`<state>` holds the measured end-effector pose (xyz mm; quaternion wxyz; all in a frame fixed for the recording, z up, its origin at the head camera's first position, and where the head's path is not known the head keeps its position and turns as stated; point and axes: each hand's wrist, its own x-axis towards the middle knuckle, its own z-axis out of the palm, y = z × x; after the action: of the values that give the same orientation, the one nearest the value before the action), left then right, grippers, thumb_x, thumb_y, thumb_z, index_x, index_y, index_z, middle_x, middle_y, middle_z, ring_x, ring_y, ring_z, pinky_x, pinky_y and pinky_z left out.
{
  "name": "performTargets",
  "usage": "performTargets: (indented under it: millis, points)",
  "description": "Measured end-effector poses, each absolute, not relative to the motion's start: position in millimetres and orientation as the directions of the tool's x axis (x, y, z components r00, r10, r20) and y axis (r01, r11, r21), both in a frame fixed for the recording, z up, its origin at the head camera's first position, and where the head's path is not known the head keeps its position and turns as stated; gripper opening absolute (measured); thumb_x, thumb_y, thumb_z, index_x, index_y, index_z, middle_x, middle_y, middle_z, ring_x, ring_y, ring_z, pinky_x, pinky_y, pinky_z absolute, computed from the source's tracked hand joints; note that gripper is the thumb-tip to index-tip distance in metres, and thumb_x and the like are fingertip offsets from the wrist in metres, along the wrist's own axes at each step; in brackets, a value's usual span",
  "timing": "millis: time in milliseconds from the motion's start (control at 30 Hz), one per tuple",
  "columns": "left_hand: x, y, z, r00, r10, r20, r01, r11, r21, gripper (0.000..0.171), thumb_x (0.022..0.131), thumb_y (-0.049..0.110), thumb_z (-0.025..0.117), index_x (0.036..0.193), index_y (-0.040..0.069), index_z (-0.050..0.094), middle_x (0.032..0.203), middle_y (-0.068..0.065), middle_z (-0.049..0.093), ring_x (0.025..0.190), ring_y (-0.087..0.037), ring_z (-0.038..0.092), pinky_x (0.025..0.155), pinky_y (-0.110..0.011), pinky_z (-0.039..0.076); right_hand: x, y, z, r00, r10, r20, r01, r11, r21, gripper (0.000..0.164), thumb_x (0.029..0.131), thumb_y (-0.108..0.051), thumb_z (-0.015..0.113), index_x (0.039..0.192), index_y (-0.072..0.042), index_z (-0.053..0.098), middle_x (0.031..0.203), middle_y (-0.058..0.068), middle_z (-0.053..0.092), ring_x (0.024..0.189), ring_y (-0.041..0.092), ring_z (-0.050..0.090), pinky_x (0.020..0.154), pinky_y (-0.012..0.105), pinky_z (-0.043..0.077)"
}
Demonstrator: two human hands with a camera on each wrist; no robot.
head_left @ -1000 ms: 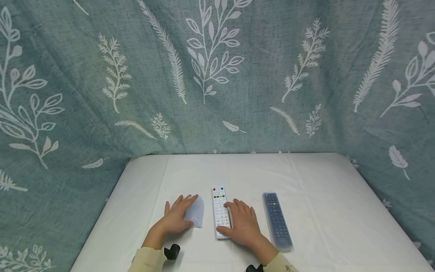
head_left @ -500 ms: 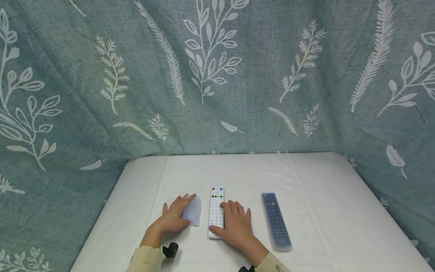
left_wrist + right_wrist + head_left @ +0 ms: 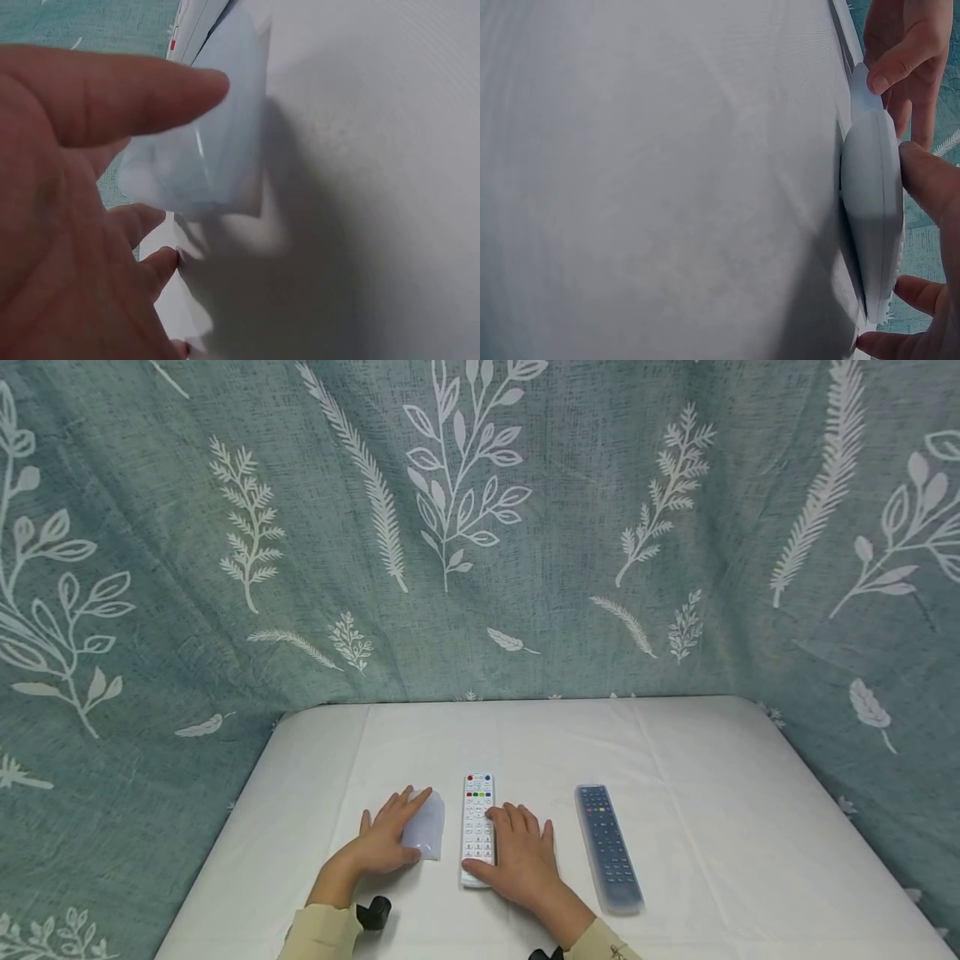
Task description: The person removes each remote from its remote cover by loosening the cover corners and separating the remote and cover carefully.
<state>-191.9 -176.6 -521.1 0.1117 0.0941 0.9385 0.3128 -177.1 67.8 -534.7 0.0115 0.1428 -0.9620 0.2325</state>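
Note:
A white remote control (image 3: pixel 478 835) with coloured buttons lies on the table, pointing straight away from me. My right hand (image 3: pixel 521 860) rests on it, fingers spread, thumb on its near end and index finger at its right side. In the right wrist view the remote (image 3: pixel 871 210) is seen from its near end, the thumb touching its upper face. My left hand (image 3: pixel 386 839) lies with extended fingers over a translucent bluish plastic sleeve (image 3: pixel 427 831), left of the remote. The left wrist view shows the sleeve (image 3: pixel 217 150) beyond the thumb; part of it is hidden.
To the right lies a dark remote (image 3: pixel 611 852) in a clear cover, slightly slanted. White cloth covers the table (image 3: pixel 720 827). A green leaf-patterned curtain (image 3: pixel 555 527) hangs behind and at both sides.
The white remote's near end has swung left under my right hand, so it now lies straighter. The left hand stays on the sleeve. The head view has shifted slightly.

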Motion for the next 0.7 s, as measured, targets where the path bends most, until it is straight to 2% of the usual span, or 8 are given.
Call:
performTargets:
  millis: [200,367,533,700]
  points:
    - [-193,-176,-526,-0.961,0.237,-0.141,0.097,0.771,0.63,0.093,0.077,0.013,0.077,0.157,0.028,0.031,0.168,-0.017,0.011,0.153,-0.045,0.014,0.114,-0.079,-0.002,-178,71,-537,-0.961,-0.263,0.09,-0.274,0.848,-0.454,0.081,0.076,-0.061,0.077,0.137,-0.013,0.051,0.146,0.022,0.049,0.137,0.046,0.042,0.108,0.079,0.024]
    - [-192,-174,-525,-0.973,0.206,-0.102,0.093,0.759,0.644,0.092,0.08,0.017,0.076,0.158,0.024,0.028,0.168,-0.019,0.005,0.153,-0.047,0.015,0.113,-0.08,0.003,-178,75,-536,-0.961,-0.263,0.086,-0.272,0.849,-0.453,0.076,0.081,-0.057,0.075,0.138,-0.013,0.05,0.147,0.022,0.048,0.139,0.043,0.042,0.111,0.074,0.026]
    - [-195,-163,-519,-0.986,0.165,-0.013,0.111,0.717,0.688,0.085,0.087,0.023,0.074,0.159,0.02,0.027,0.168,-0.018,0.008,0.153,-0.045,0.015,0.115,-0.078,0.007,-177,82,-531,-0.958,-0.263,0.115,-0.285,0.821,-0.495,0.068,0.084,-0.047,0.075,0.137,-0.011,0.05,0.147,0.022,0.048,0.138,0.042,0.043,0.113,0.065,0.033]
    - [-199,-140,-509,-0.988,0.142,0.065,0.143,0.651,0.746,0.078,0.09,0.026,0.072,0.157,0.02,0.032,0.167,-0.014,0.018,0.153,-0.04,0.02,0.119,-0.072,0.009,-180,93,-529,-0.961,-0.234,0.147,-0.277,0.801,-0.532,0.06,0.088,-0.04,0.074,0.136,-0.013,0.051,0.149,0.022,0.046,0.139,0.042,0.043,0.113,0.058,0.04]
